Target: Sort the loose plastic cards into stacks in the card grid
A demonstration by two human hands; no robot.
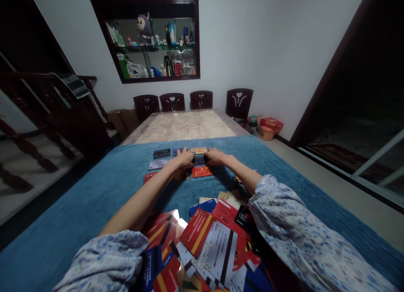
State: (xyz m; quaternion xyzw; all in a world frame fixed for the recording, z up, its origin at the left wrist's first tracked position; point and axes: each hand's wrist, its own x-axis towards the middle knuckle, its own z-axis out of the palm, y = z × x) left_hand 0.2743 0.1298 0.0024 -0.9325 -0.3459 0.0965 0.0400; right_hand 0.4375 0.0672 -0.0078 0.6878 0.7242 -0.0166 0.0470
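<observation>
My left hand [184, 159] and my right hand [216, 156] have their fingers closed at opposite ends of a dark card [199, 160], low over the blue cloth. Just beyond it lies a yellow-orange card [198, 150], and on the near side a red card [202, 171]. To the left are a black card [162, 153], a blue card [178, 151] partly behind my left fingers, a pale lilac card [158, 164] and another red card [148, 178]. My left hand and forearm hide part of these rows. Close to me is a heap of mixed cards [217, 245].
A blue cloth [104, 191] covers the near part of the long table [186, 124]. Dark wooden chairs [172, 102] stand along its far end. An orange bucket [267, 133] sits on the floor at right, a stair railing [34, 107] at left.
</observation>
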